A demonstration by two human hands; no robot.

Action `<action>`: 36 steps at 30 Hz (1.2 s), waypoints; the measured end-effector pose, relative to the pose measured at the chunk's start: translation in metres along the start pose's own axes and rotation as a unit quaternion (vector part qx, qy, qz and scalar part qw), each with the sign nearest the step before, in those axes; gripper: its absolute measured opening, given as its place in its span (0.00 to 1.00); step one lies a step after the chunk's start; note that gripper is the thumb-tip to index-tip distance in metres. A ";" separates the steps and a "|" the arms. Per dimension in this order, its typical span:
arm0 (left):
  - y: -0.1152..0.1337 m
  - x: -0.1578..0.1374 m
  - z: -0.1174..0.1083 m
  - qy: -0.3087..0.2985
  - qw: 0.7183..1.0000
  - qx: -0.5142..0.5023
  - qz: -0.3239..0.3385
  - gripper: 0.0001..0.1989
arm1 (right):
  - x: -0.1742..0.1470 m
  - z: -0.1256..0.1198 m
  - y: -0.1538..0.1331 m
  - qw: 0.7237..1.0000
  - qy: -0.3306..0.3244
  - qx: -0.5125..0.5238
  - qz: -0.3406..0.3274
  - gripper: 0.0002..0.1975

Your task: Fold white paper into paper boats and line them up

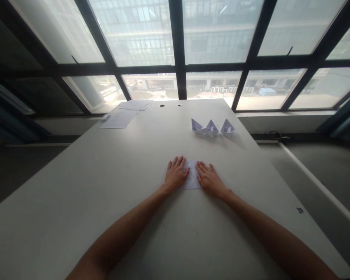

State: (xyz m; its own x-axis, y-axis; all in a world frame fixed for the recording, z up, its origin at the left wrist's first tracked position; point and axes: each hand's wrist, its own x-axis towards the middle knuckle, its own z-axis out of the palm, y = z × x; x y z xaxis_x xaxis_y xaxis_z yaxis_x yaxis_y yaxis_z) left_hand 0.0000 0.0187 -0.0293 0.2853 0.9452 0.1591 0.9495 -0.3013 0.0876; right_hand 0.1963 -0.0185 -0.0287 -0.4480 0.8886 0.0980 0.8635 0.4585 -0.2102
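Observation:
A small sheet of white paper (192,179) lies flat on the white table (111,186) between my two hands. My left hand (177,173) rests palm down with fingers spread, covering the paper's left edge. On the other side, my right hand (208,178) lies flat, its fingertips on the paper's right edge. The parts of the paper under my fingers are hidden. Farther back stand three folded paper boats, one on the left (197,126), one in the middle (212,128) and one on the right (228,128).
Several loose paper sheets (116,119) lie at the table's far left corner. Two small round holes, one of them a dark hole (162,105), are near the far edge. A dark mark (300,210) is by the right edge. Large windows (212,31) rise beyond the table.

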 end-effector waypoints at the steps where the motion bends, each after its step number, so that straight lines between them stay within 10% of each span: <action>1: -0.001 0.001 0.000 0.011 1.000 -0.002 -0.008 0.28 | 0.000 0.000 0.001 1.000 0.002 -0.001 0.004 0.29; 14: -0.008 0.006 -0.004 0.147 0.973 -0.176 0.022 0.28 | 0.001 0.002 0.010 1.000 0.006 0.008 0.012 0.29; 24: 0.009 -0.005 -0.005 -0.026 0.961 -0.118 0.248 0.36 | 0.002 0.000 0.009 1.000 0.014 0.013 0.014 0.29; 36: 0.009 -0.005 -0.008 -0.059 0.963 -0.076 0.252 0.29 | 0.001 -0.001 0.010 0.999 0.021 0.033 0.022 0.29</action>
State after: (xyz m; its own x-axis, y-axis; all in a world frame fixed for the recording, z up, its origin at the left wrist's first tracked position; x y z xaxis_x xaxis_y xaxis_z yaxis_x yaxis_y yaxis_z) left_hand 0.0061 0.0098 -0.0219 0.7264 0.6789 0.1065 0.6587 -0.7321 0.1735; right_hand 0.2045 -0.0128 -0.0299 -0.3980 0.9084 0.1281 0.8648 0.4181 -0.2780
